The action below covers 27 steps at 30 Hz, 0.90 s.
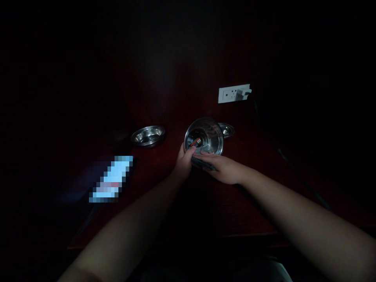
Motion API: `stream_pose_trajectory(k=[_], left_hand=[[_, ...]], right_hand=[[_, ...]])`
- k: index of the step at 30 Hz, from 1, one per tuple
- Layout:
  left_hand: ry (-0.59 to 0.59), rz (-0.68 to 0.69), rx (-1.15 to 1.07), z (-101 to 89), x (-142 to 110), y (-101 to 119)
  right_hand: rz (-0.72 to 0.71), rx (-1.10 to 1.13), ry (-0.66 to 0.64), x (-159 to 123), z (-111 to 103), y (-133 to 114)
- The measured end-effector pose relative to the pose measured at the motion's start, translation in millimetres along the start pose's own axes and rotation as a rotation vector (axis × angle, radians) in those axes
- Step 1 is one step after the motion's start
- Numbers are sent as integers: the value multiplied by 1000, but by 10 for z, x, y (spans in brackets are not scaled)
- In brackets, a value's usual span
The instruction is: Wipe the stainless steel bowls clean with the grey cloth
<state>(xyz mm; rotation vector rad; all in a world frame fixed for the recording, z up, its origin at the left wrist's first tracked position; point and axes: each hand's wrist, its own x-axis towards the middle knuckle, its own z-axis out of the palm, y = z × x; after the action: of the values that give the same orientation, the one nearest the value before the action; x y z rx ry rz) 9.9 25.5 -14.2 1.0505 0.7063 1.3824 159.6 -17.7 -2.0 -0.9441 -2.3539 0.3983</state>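
- OK, L hand [184, 162] grips metal pot [214, 137] at lower-left rim, mouth tilted twd wearer, over red table [235, 207].
- R hand [228, 169] holds grey cloth [203, 163] across near rim.
- In pot: bit of cloth + sm. orange-blk item [196, 141], can't ID.
- Metal bowl [149, 136] L; shiny dish [229, 130] partly hidden, R.

Bowl [148, 136] left of pot [210, 134], socket [230, 95] behind

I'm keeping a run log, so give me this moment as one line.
left hand: holding metal pot | right hand: on gray cloth at rim | pot: mouth toward camera | nearby: metal bowl, wall socket
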Motion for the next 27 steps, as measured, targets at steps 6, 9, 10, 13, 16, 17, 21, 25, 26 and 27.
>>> stream_pose_trajectory(k=[6,9,10,13,16,17,21,25,26,27], left_hand=[[17,-5,-1,22,-8,26],[3,14,-2,18,-10,24],[-6,21,-2,11,-8,18],[-30,41,10,-11,2,-4],[-40,54,23,-21,8,-13],[-42,53,25,-20,8,-12],[-41,68,37,-18,4,-4],[-41,74,45,-19,-1,2],[-37,70,44,-18,-1,3],[-35,67,43,-17,-2,5]], right_hand=[[59,-54,-21,-5,-20,12],[102,-116,-40,-8,-37,23],[115,-135,-44,-9,-44,28],[151,-189,-65,-7,-70,37],[177,-226,-87,-1,-92,37],[182,-229,-93,1,-96,36],[187,-213,-105,4,-93,37],[173,-171,-89,2,-73,53],[173,-159,-91,2,-69,58],[175,-149,-96,2,-65,62]])
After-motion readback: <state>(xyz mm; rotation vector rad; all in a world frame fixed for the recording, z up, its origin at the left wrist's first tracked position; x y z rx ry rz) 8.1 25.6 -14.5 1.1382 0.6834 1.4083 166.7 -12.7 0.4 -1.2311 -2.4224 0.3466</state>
